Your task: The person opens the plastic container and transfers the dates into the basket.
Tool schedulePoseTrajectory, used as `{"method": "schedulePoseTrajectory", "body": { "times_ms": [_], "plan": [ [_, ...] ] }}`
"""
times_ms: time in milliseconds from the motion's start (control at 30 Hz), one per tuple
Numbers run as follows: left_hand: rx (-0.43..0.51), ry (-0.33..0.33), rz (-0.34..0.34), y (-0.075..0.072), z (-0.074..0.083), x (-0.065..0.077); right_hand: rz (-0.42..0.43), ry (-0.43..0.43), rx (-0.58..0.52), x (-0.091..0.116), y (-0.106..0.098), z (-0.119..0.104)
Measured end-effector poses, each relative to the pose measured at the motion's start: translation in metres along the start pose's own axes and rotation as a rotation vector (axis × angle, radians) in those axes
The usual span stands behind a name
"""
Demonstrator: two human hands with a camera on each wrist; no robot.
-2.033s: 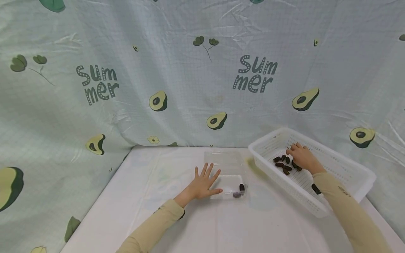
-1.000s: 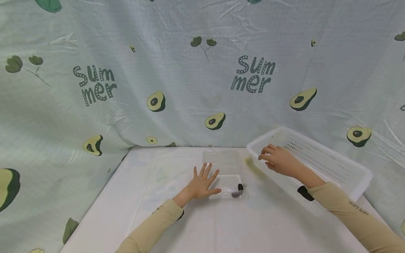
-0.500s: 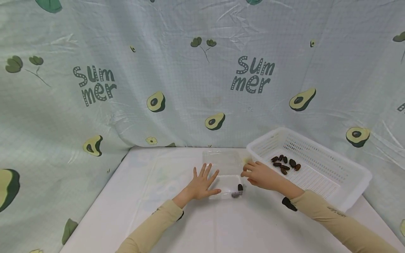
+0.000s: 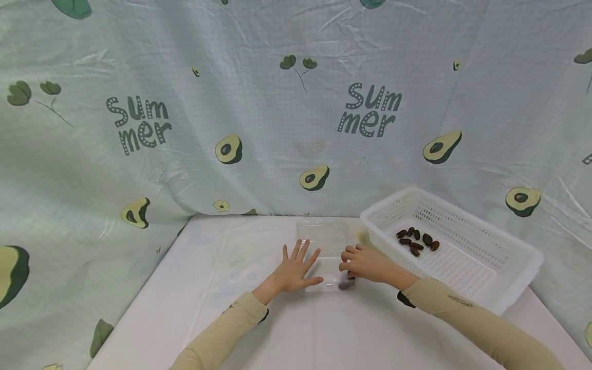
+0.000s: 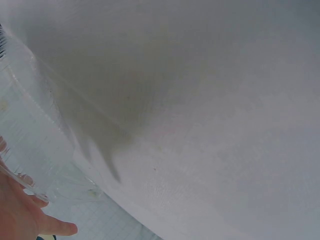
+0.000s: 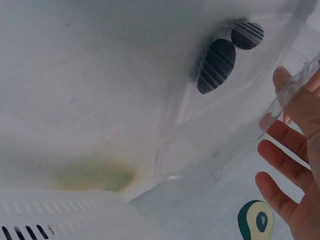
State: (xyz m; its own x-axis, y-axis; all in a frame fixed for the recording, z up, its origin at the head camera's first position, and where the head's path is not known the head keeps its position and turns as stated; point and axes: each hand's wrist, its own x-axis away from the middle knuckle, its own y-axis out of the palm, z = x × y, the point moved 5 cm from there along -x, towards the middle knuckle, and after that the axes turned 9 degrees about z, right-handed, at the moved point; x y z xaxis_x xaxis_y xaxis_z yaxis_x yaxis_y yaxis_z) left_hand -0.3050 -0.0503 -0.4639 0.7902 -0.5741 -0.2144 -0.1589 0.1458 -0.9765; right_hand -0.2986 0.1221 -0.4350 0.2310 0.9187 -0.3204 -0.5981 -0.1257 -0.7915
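A clear plastic clamshell box (image 4: 329,264) lies with its lid (image 4: 324,234) folded back toward the curtain. Two dark brown oval pieces resembling dates (image 6: 216,65) are in its right part. My left hand (image 4: 291,270) spreads its fingers over the box's left side; the left wrist view catches part of that hand (image 5: 22,215) by the clear plastic. My right hand (image 4: 367,263) is over the box's right edge, fingers bent. In the right wrist view the thumb (image 6: 281,77) and fingers (image 6: 282,160) appear at the right, and whether anything is between them is hidden.
A white perforated plastic basket (image 4: 462,267) stands at the right with several more date-like pieces (image 4: 416,240) in its far left part. The white-covered table (image 4: 259,329) ends at a curtain (image 4: 268,103) printed with avocados.
My right hand has moved left from inside the basket, over its rim, to the right edge of the clear box. My left hand has stayed in place.
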Motion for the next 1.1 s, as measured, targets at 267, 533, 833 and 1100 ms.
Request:
{"method": "schedulePoseTrajectory", "body": {
  "times_ms": [267,533,833,1100],
  "plan": [
    [-0.002,0.011,-0.007,-0.001,0.002,-0.001,-0.017,-0.121,0.000,-0.008,0.010,-0.003],
    [0.005,0.008,-0.009,0.001,0.002,-0.002,-0.087,-0.212,0.029,-0.015,0.016,-0.008],
    [0.013,0.003,-0.004,0.000,0.001,-0.002,-0.120,-0.211,-0.025,-0.021,0.015,-0.012],
    [0.004,-0.015,-0.023,0.001,0.001,0.000,-0.138,-0.205,-0.023,-0.024,0.019,-0.013]
  ]
}}
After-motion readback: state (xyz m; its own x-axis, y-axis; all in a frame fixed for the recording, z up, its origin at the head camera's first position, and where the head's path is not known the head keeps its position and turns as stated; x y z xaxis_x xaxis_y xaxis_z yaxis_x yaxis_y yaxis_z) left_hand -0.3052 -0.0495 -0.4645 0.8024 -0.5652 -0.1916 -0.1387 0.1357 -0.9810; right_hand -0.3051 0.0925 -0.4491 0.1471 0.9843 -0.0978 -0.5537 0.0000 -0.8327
